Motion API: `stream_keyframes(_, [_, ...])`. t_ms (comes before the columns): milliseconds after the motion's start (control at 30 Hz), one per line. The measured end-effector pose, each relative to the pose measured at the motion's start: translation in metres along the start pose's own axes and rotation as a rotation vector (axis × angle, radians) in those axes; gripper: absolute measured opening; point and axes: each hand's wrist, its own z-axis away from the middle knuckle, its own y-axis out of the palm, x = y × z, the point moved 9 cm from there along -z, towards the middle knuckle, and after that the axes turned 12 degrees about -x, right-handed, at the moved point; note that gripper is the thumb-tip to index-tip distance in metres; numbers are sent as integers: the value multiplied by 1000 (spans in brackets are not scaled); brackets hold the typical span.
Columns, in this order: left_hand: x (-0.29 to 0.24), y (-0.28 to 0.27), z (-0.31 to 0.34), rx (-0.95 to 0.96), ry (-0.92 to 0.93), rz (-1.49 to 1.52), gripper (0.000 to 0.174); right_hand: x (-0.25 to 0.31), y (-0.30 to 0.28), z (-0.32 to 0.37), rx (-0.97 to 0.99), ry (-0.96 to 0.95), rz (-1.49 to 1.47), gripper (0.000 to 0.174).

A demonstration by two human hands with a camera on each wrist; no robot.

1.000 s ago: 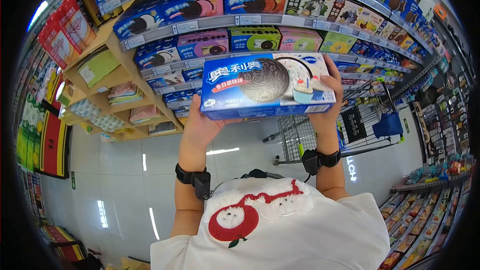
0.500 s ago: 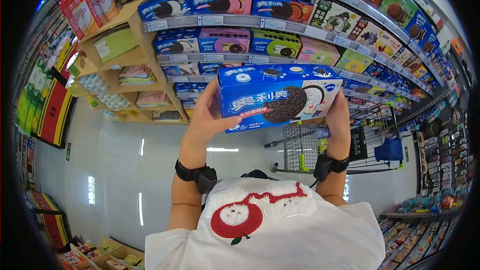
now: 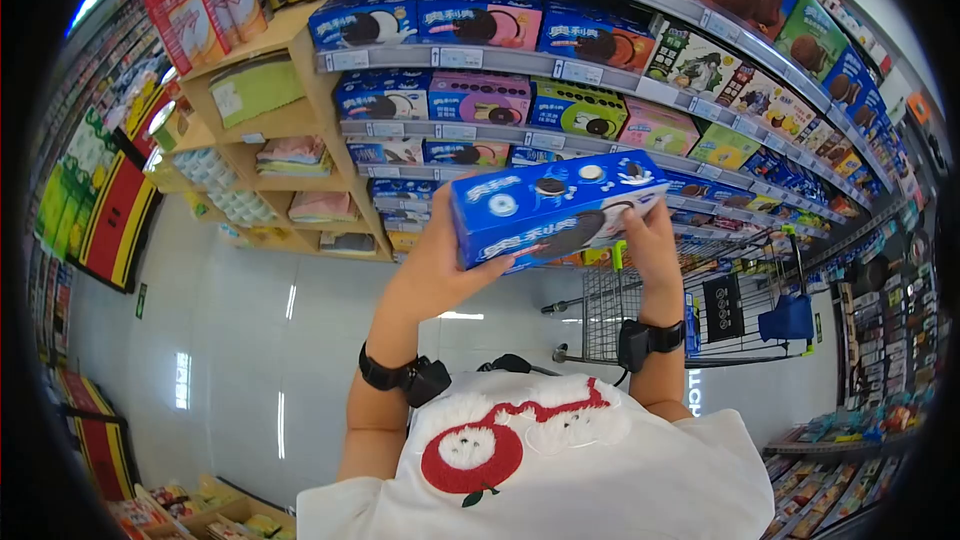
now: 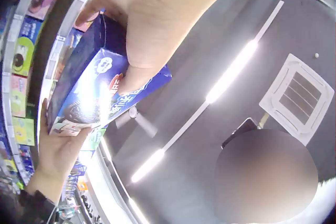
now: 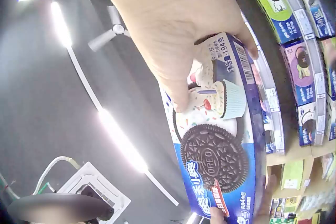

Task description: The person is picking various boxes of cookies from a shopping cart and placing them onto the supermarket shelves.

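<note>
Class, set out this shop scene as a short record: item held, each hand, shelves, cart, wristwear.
Item held: blue Oreo box, tilted
Left hand: grips the box's left end, thumb on the front
Right hand: grips its right end
Shelves: rows of boxed goods
Cart: wire mesh, toward the person's right
Wristwear: black devices, one per arm

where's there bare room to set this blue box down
Bare floor lies between the wooden shelf unit and the left forearm; more shows below the held box, between that forearm and the shopping cart. The cookie shelves ahead are crowded, boxes side by side.
</note>
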Motion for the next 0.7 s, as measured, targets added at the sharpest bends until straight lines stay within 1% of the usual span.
stream_keyframes(133, [18, -28, 5, -74, -96, -38, 68, -10, 42, 2, 3, 105, 42, 58])
stream_keyframes(200, [37, -44, 4, -84, -134, -119, 63, -14, 61, -1, -10, 74, 67, 59])
stream_keyframes(233, [50, -49, 5, -70, -170, -137, 63, -16, 68, -2, -13, 61, 79, 60])
stream_keyframes(267, [61, -56, 6, -61, -205, -157, 63, -17, 74, -1, -40, 102, 112, 65])
stream_keyframes(300, [70, -63, 8, -55, -244, -180, 63, -13, 83, -1, -12, 33, 95, 66])
stream_keyframes(333, [76, -69, 12, -49, -288, -138, 59, -11, 92, 0, 20, -34, 77, 67])
stream_keyframes(367, [79, -77, 14, -62, -272, -133, 56, -8, 101, 0, 53, -101, 56, 69])
stream_keyframes(400, [84, -86, 17, -76, -259, -127, 54, -11, 108, 2, 71, -101, 42, 70])
stream_keyframes(433, [89, -93, 21, -88, -251, -120, 51, -15, 116, 4, 69, -77, 35, 70])
stream_keyframes(467, [86, -101, 21, -126, -185, -89, 48, -18, 123, 5, 65, -51, 31, 70])
stream_keyframes(500, [90, -108, 23, -136, -210, -53, 48, -22, 128, 7, 60, -23, 30, 70])
stream_keyframes(533, [94, -115, 24, -144, -236, -16, 48, -24, 135, 9, 43, -48, 85, 67])
stream_keyframes(567, [97, -121, 25, -151, -263, 22, 48, -36, 138, 10, 48, -5, 198, 65])
stream_keyframes(600, [95, -126, 25, -141, -239, 16, 47, -48, 138, 11, 52, 40, 313, 64])
stream_keyframes(633, [101, -130, 26, -109, -285, -41, 46, -61, 136, 13, 55, 86, 427, 63])
stream_keyframes(667, [106, -134, 27, -77, -324, -97, 45, -69, 139, 16, 98, 60, 417, 62])
stream_keyframes(700, [111, -138, 28, -47, -356, -153, 45, -78, 137, 19, 108, 75, 430, 62])
